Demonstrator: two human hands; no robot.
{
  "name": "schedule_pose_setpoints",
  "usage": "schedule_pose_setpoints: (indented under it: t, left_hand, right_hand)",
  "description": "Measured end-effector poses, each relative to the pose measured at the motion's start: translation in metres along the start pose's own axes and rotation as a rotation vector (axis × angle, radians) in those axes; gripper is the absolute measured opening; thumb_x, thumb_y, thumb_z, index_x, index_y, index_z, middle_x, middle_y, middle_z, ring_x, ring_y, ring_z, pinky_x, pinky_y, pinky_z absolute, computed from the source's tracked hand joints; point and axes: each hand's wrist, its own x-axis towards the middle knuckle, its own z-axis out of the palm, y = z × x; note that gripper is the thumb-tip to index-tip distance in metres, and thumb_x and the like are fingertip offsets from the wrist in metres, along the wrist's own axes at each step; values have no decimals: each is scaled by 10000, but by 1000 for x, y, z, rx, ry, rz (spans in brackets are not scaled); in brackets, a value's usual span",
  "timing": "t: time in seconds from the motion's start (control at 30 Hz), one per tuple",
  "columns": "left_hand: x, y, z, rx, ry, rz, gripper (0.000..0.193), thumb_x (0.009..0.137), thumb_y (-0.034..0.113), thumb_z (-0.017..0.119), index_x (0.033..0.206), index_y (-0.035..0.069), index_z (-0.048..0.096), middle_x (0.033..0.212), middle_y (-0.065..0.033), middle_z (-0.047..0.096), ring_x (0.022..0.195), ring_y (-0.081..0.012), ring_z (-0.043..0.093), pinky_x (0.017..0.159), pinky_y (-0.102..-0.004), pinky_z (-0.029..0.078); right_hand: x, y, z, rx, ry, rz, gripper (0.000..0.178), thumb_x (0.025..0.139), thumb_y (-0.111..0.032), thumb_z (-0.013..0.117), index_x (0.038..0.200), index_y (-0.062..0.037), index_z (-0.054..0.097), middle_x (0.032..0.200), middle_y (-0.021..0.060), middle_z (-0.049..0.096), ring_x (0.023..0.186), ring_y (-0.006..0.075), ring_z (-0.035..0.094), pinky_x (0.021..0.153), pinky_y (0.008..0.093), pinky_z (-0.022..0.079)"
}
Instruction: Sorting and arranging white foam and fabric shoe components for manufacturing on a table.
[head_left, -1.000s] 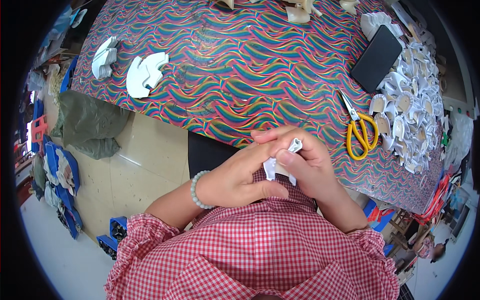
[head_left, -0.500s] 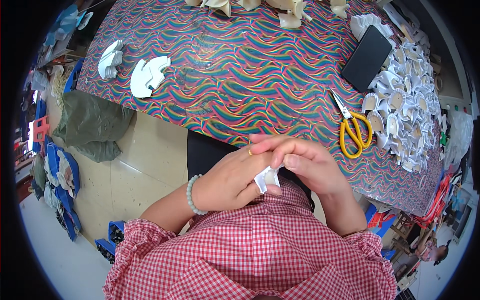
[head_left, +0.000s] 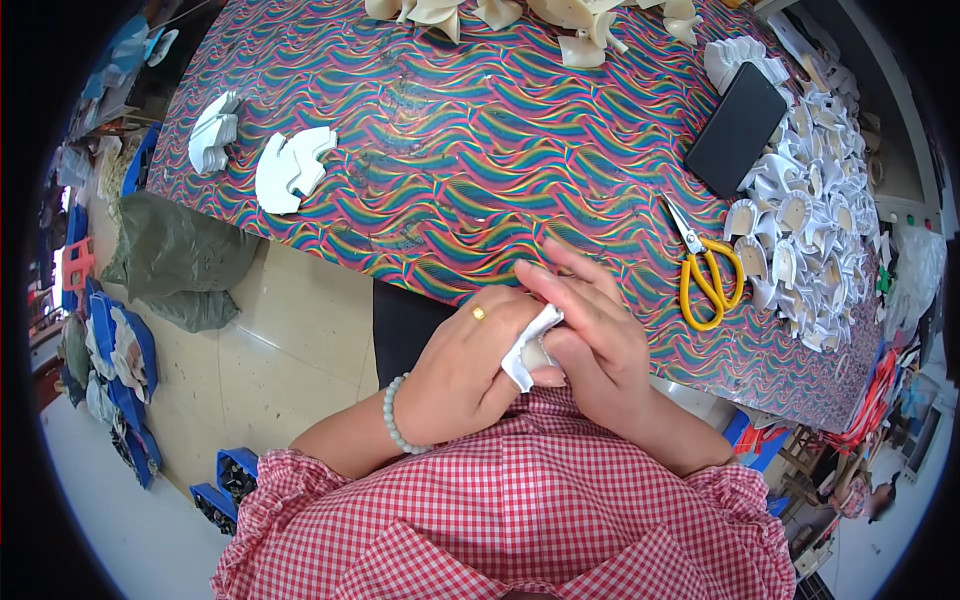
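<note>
A small curved piece with a white covering (head_left: 524, 354) and a beige inner face is held between my hands, above my lap at the table's near edge. My left hand (head_left: 462, 362) is closed on it, with the thumb at its lower end. My right hand (head_left: 606, 368) presses its thumb against the beige side. The right index and other fingers stretch over the left knuckles, and part of the piece is hidden behind the fingers. Right of my hands lie scissors (head_left: 692, 243) with yellow handles.
A pile of similar white-covered pieces (head_left: 800, 225) covers the table's right side, beside a black phone (head_left: 737, 130). White cut-out sheets (head_left: 275, 175) lie in stacks at left. Beige curved parts (head_left: 582, 50) sit at the far edge. A green sack (head_left: 185, 255) is on the floor.
My right hand has shifted down, its fingers now more stretched out and its thumb on the piece's beige side. The white-covered piece has turned. The table sits slightly lower in view.
</note>
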Motion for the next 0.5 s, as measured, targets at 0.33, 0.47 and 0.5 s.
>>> schedule_pose_setpoints:
  t: [0.33,0.47,0.5]
  left_hand:
    - [8,6,-2,197,-29,74,433,785,160,728,1149,10,547,1007,-148,577,928,-336,558,810,-411,461]
    - [8,7,0,236,-25,98,498,752,185,766,1162,17,538,1028,-135,575,945,-318,561,830,-393,461]
    - [9,8,-1,188,34,100,531,743,201,783,1175,22,530,1044,-124,575,968,-302,564,849,-383,460]
  right_hand:
    - [-18,1,-16,148,77,80,572,940,-165,550,1442,15,345,1488,218,351,1343,338,405,1087,404,328]
    - [-9,-10,-24,-275,-53,30,519,884,-69,576,1384,-28,445,1200,188,593,1038,323,620,852,394,496]
    - [-7,-12,-27,-318,-182,99,510,874,-51,575,1372,-35,462,1120,181,637,963,319,652,794,392,521]
